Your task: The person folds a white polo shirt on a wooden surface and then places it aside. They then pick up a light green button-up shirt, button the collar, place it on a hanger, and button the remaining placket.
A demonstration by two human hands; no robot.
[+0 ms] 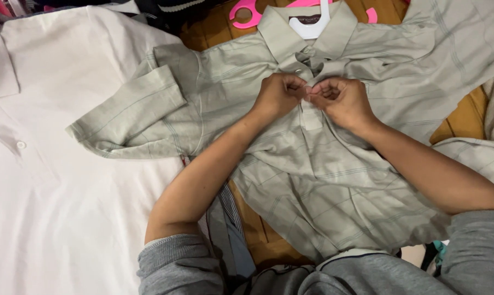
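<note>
- Head view: your left hand [279, 94] and right hand [342, 98] are both pinching the button placket [311, 112] of the grey-green polo shirt [334, 164], fingertips meeting.
- Shirt is lying flat, collar [282, 34] at the far edge, long axis running toward you.
- White shirt [55, 180] is lying to the left; pink hanger [246, 13] beyond the collar; nothing is blocking.

Left hand [278, 94] and right hand [340, 100] pinch the grey-green polo shirt's [312, 164] placket (just below the collar).
</note>
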